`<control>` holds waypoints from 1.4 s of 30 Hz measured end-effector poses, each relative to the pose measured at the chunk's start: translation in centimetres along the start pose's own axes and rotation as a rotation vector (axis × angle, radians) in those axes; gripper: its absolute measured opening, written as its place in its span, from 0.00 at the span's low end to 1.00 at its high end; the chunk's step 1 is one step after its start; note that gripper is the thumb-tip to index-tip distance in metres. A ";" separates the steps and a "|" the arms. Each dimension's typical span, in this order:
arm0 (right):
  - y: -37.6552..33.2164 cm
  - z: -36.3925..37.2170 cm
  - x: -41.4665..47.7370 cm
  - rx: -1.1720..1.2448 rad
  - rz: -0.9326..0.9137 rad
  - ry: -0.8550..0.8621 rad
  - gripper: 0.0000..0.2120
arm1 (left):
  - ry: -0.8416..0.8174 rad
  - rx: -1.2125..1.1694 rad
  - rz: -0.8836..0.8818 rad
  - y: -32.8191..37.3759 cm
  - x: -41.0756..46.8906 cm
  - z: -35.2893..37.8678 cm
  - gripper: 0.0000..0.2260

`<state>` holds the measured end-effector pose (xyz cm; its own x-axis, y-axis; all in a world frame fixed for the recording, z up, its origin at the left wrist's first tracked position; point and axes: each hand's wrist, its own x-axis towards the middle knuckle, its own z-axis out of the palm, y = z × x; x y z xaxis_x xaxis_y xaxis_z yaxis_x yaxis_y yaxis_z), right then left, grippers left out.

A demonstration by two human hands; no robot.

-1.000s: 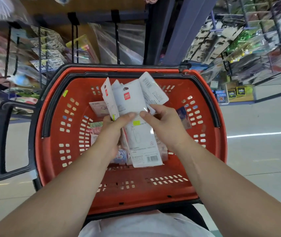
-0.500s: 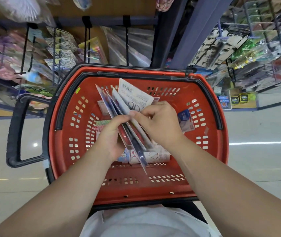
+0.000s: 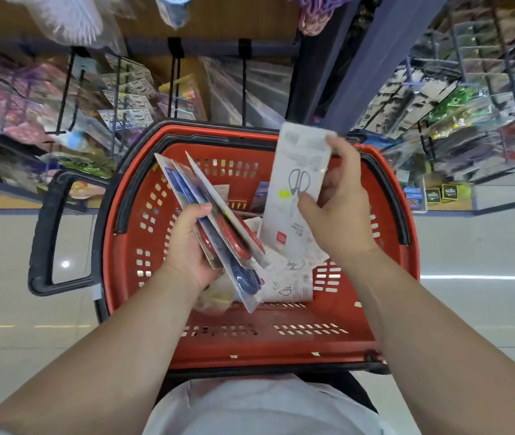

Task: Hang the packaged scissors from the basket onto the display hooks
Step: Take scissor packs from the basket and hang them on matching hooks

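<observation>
A red shopping basket [image 3: 281,343] sits in front of me. My left hand [image 3: 187,246] grips a fanned stack of scissor packs [image 3: 218,227], with red and blue handles showing edge-on, above the basket's left half. My right hand [image 3: 341,208] pinches a single white scissor pack [image 3: 297,177], its printed back facing me, lifted over the basket's far right side. More white scissor packs [image 3: 287,277] lie on the basket floor. Black display hooks [image 3: 243,83] stick out from the shelf beyond the basket.
The basket's black handle [image 3: 49,233] juts out to the left. Hanging goods fill the shelves at the left [image 3: 24,114] and the wire racks at the right [image 3: 469,105]. A blue upright post [image 3: 372,58] divides them. Pale floor lies on both sides.
My hands have come apart. The right hand drew one white pack out of the bundle and raised it to the right; the left keeps the remaining packs.
</observation>
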<state>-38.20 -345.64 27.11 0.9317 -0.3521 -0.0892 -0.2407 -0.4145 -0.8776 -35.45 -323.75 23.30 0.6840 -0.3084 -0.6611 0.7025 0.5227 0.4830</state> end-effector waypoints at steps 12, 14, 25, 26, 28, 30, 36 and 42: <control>0.0 4.1 -1.8 0.394 0.399 -0.359 0.07 | -0.031 0.115 -0.050 -1.6 -1.1 2.2 0.14; 0.3 3.7 -1.7 0.372 0.443 -0.353 0.13 | -0.040 0.112 -0.052 -1.8 -1.5 2.3 0.12; -0.2 4.0 -3.3 0.592 0.546 -0.425 0.16 | 0.244 0.229 -0.101 -1.8 -1.1 2.9 0.17; -0.1 4.2 -3.3 0.587 0.541 -0.401 0.18 | 0.304 0.269 -0.086 -1.6 -1.0 2.9 0.17; -0.2 4.4 -3.2 0.563 0.543 -0.387 0.19 | 0.321 0.316 -0.072 -1.4 -1.2 2.9 0.22; 0.0 4.8 -3.1 0.506 0.535 -0.382 0.18 | 0.226 0.311 -0.114 -1.2 -1.7 3.0 0.29; -0.2 5.8 -3.1 0.570 0.540 -0.534 0.20 | 0.233 0.368 -0.039 0.1 -2.6 1.9 0.24; 3.3 6.5 0.6 0.381 0.493 -0.584 0.17 | 0.305 0.590 0.213 4.8 -6.1 -0.9 0.29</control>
<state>-36.71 -341.75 21.13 0.7603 0.1143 -0.6395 -0.6454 0.0204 -0.7636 -36.47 -318.67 29.13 0.7937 0.0355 -0.6072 0.6076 0.0007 0.7943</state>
